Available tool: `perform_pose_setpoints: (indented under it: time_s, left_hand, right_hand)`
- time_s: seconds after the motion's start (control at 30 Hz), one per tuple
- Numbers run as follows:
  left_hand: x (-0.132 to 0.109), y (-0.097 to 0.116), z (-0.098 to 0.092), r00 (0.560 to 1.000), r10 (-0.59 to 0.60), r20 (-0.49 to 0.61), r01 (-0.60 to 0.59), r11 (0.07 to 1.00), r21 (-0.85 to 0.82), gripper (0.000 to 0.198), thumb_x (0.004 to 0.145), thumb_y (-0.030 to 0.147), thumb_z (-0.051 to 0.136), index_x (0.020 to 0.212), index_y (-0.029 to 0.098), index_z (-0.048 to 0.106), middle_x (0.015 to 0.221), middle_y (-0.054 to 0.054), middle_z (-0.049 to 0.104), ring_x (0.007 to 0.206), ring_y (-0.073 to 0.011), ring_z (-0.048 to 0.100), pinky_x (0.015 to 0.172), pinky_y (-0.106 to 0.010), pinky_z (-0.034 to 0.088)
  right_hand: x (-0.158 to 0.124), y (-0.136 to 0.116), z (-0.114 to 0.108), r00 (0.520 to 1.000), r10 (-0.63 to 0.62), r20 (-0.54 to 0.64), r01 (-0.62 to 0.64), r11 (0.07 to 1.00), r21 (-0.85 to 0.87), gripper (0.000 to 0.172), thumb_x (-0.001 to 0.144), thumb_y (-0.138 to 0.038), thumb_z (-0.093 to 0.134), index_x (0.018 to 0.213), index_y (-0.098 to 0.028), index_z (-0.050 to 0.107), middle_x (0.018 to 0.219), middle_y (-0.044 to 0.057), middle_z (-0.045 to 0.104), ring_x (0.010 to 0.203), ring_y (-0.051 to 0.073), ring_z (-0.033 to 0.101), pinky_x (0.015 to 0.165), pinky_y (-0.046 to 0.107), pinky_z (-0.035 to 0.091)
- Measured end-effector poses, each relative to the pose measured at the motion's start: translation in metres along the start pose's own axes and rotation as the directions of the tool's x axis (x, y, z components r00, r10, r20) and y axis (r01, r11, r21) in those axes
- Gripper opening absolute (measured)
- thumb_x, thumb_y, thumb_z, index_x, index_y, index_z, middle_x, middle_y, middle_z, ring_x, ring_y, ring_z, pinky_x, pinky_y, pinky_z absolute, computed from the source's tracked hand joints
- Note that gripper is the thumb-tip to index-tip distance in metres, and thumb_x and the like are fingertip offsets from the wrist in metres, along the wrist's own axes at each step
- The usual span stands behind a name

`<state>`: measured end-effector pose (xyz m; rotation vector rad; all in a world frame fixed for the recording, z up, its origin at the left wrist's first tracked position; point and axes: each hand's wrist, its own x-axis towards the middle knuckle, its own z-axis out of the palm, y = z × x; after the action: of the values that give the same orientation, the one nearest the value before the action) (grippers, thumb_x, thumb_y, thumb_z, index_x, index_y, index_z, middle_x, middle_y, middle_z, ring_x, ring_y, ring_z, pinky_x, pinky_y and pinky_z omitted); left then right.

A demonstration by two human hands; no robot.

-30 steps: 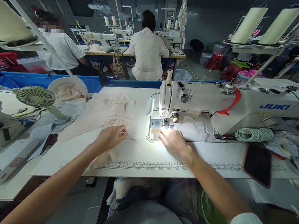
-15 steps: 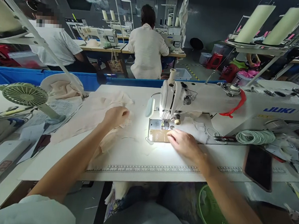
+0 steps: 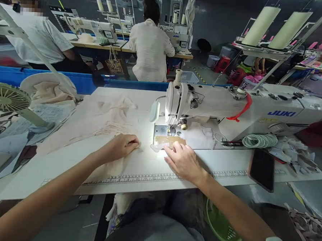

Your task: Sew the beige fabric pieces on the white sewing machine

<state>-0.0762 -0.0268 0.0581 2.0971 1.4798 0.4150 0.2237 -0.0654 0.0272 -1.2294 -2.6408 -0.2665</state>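
My left hand (image 3: 123,146) is closed in a pinch at the edge of a pale pink fabric (image 3: 96,119), a thin, gathered piece spread over the left of the table. Fingers bent and together, my right hand (image 3: 182,160) rests at the front of the sewing machine's brown-covered plate (image 3: 162,139). Something small and whitish shows at its fingertips, too unclear to name. Just behind that hand are the presser foot (image 3: 171,130) and needle area of the white sewing machine (image 3: 213,101). White fabric (image 3: 200,134) lies right of the needle.
A printed ruler (image 3: 147,178) runs along the table's front edge. To the right lie a phone (image 3: 261,169), a coil of pale green cord (image 3: 259,140) and fabric scraps (image 3: 294,151). A green fan (image 3: 8,100) stands left. Below is a green basket (image 3: 222,231). Other people sit beyond.
My left hand has come down toward me over the pink fabric. My right hand has shifted left along the plate's front edge. The whole view has turned slightly right.
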Motion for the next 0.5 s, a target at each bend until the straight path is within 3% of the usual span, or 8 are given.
perform_pose_setpoints:
  time_s: [0.13,0.23,0.37,0.5]
  left_hand:
    - [0.025,-0.01,0.0,0.989,-0.047,-0.14,0.054,0.997,0.046,0.033,0.083,0.048,0.05,0.08,0.023,0.071,0.086,-0.007,0.08,0.078,-0.0254,0.071,0.067,-0.031,0.049]
    - [0.036,0.005,-0.004,0.982,-0.015,-0.186,0.02,0.999,0.025,0.028,0.08,0.044,0.053,0.077,0.022,0.07,0.082,-0.007,0.079,0.076,-0.0239,0.07,0.067,-0.03,0.05]
    - [0.047,0.047,0.02,0.989,0.111,-0.099,-0.125,0.982,-0.143,0.023,0.081,0.04,0.056,0.071,0.021,0.063,0.069,-0.003,0.073,0.065,-0.0181,0.066,0.061,-0.028,0.048]
    - [0.065,0.067,0.046,0.997,0.081,0.006,-0.075,0.95,-0.302,0.021,0.08,0.04,0.06,0.068,0.023,0.057,0.062,-0.001,0.069,0.06,-0.0181,0.065,0.055,-0.028,0.05]
  right_hand:
    - [0.018,0.01,0.001,1.0,0.013,0.026,-0.012,1.0,-0.013,0.031,0.108,-0.038,0.049,0.12,-0.019,0.07,0.1,0.009,0.064,0.083,0.021,0.052,0.071,0.034,0.032]
    - [0.022,0.01,0.004,0.999,0.028,0.027,-0.027,0.999,-0.022,0.03,0.108,-0.035,0.048,0.119,-0.017,0.07,0.099,0.01,0.065,0.083,0.022,0.053,0.071,0.034,0.034]
    - [0.021,0.008,0.008,0.999,0.039,-0.011,-0.039,0.999,0.001,0.03,0.108,-0.032,0.047,0.118,-0.016,0.071,0.099,0.011,0.065,0.085,0.022,0.054,0.072,0.034,0.036]
    - [0.021,0.009,0.01,0.999,0.04,-0.021,-0.039,0.998,0.044,0.027,0.107,-0.032,0.05,0.111,-0.017,0.072,0.095,0.01,0.063,0.083,0.021,0.052,0.071,0.033,0.035]
